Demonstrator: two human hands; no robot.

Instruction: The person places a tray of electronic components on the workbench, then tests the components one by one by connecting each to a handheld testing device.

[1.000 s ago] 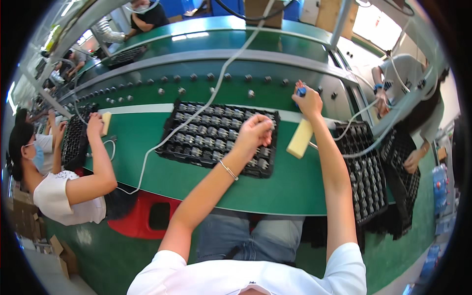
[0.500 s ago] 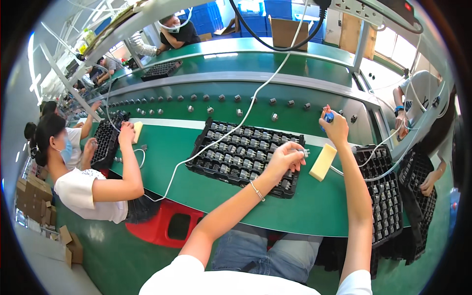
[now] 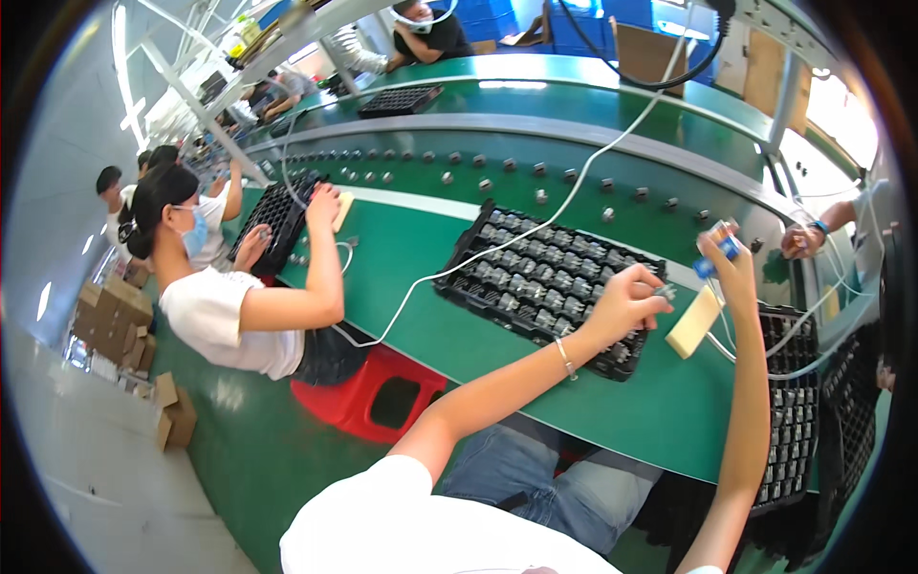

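Note:
My left hand point(image 3: 626, 308) is closed in a pinch on a small metal part point(image 3: 666, 291), above the right end of a black tray point(image 3: 475, 302). Rows of similar silver-and-black parts fill that tray's pockets. Raised to the right, my right hand point(image 3: 734, 273) has its fingers wrapped round a small blue object point(image 3: 715, 258), whose exact kind I cannot make out. Between the two hands, a pale yellow block point(image 3: 695, 323) lies on the green tabletop point(image 3: 574, 407).
A white cable point(image 3: 411, 290) crosses over the tray. Spaced small parts stand on the green belt point(image 3: 512, 204) beyond it. More filled black trays point(image 3: 786, 435) are at my right. A masked co-worker point(image 3: 225, 297) sits left beside another tray point(image 3: 273, 220); a red stool point(image 3: 368, 397) stands nearby.
The whole view has swung left, so the table and tray appear farther right. My right hand has come lower and nearer the yellow block. Both hands keep hold of their things.

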